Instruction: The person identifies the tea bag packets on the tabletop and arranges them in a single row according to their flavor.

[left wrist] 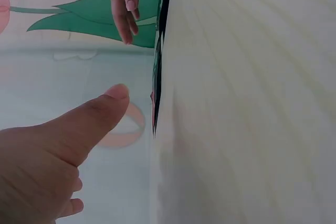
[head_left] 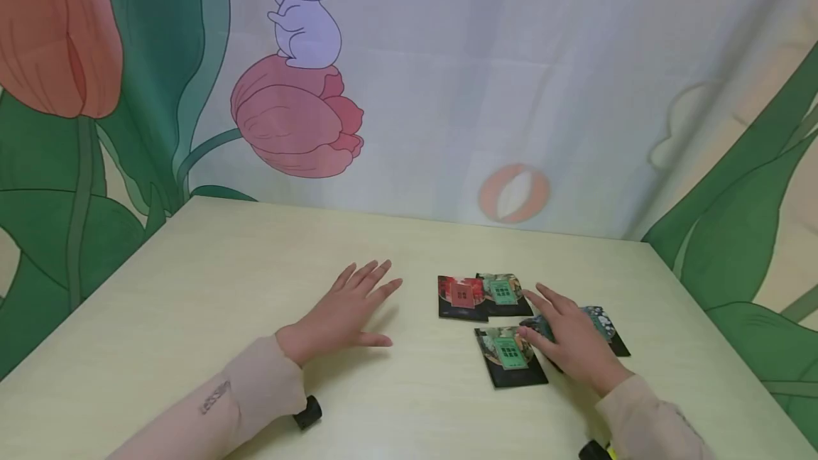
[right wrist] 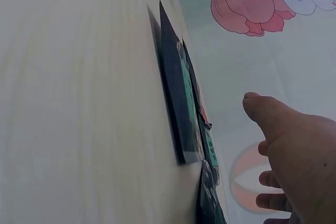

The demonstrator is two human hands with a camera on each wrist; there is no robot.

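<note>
My left hand hovers over the table left of the packets, fingers spread, holding nothing. My right hand is at the right, fingers extended and slightly bent, over a dark packet with a blue-grey picture that it partly hides. Just left of that hand lies a flat square packet with a green label. Behind it, a red-labelled packet slightly overlaps another green-labelled packet. In the right wrist view the thumb stands apart from the packets, seen edge-on.
The pale wood table extends around the packets. A curtain printed with tulips and a rabbit hangs behind the table's far edge. Black wrist straps show below the sleeves.
</note>
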